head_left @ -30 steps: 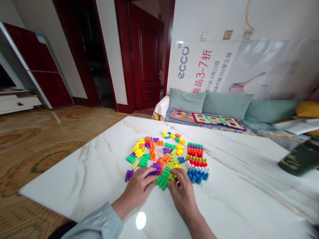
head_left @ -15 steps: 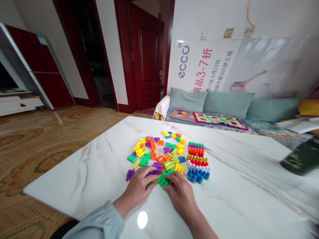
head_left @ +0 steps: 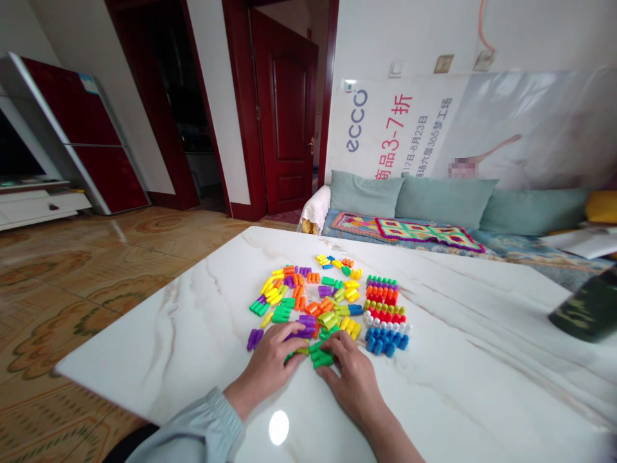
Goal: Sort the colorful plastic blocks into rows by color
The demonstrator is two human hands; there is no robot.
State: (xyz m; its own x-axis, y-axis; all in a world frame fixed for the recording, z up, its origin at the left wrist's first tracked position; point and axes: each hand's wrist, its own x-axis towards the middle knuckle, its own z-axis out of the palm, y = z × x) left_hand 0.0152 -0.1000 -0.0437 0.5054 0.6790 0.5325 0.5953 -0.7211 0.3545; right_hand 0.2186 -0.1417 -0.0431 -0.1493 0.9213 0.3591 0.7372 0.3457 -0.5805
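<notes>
Both of my hands rest low over a spread of colourful plastic peg-like blocks on the table. My left hand has its thumb and fingers curled round a small olive-green block, mostly hidden by the fingers. Just past its fingertips lies a purple block. My right hand grips the right side of a green block between thumb and fingers. Another green block sits behind it, close to a yellow-green block and a yellow block.
Rows of sorted pieces stand at the right, including blue pieces, white ones and red-orange ones. Several loose blocks fill the middle of the white marbled table. A camouflage-patterned object stands at the right edge.
The green block at my right hand has separated from the green piece behind it and sits slightly nearer to me. The view has shifted a little.
</notes>
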